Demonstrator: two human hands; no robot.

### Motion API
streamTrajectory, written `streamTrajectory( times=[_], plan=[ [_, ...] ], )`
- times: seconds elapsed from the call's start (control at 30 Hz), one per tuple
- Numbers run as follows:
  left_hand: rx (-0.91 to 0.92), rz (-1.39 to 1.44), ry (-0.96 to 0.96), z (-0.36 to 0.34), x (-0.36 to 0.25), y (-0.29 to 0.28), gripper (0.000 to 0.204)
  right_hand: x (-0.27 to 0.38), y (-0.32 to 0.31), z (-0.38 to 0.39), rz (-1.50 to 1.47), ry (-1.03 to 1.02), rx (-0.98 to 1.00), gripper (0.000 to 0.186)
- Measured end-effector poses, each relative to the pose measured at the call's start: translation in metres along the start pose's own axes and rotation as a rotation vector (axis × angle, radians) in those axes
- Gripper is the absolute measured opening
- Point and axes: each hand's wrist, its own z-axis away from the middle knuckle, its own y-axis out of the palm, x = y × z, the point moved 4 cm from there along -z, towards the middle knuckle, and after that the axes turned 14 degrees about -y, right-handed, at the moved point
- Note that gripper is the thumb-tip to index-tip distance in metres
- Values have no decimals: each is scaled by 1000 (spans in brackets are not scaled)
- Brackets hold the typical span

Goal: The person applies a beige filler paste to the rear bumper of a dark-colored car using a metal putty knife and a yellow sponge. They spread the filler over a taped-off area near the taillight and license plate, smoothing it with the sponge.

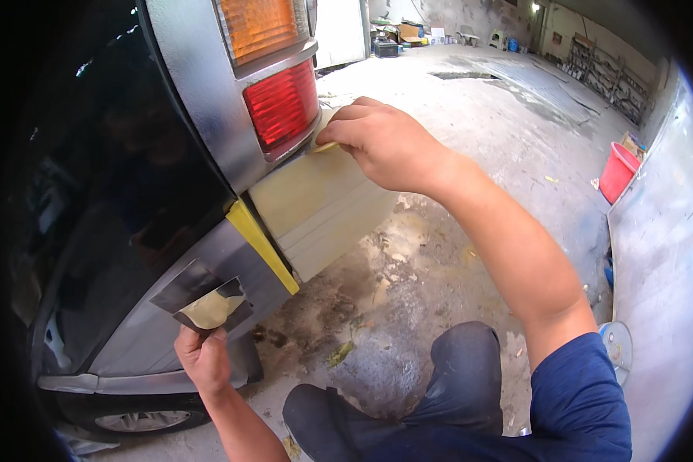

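Observation:
My left hand grips two flat putty spreaders with a pale yellow blob of putty on them, beside the vehicle's grey lower panel. My right hand has its fingers pinched on a small yellowish strip at the top edge of the pale, putty-coloured corner panel, just under the red tail light. A yellow tape strip runs down the seam between the grey and pale panels.
An orange lamp, dark body panel and wheel belong to the vehicle. My knees are below, over the stained concrete floor. A red bucket stands by the white wall at right; shelves and boxes are behind.

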Motion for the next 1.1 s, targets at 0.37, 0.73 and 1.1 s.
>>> streamTrajectory(
  times=[0.37, 0.73, 1.1],
  plan=[
    [51, 87, -18, -1, 4, -7, 46, 38, 16, 21, 113, -5, -147, 29],
    [89, 111, -17, 0, 4, -5, 47, 57, 45, 58, 258, -14, -354, 25],
    [41, 110, -27, -1, 8, -11, 46, 52, 59, 87, 294, -86, -379, 24]
  ],
)
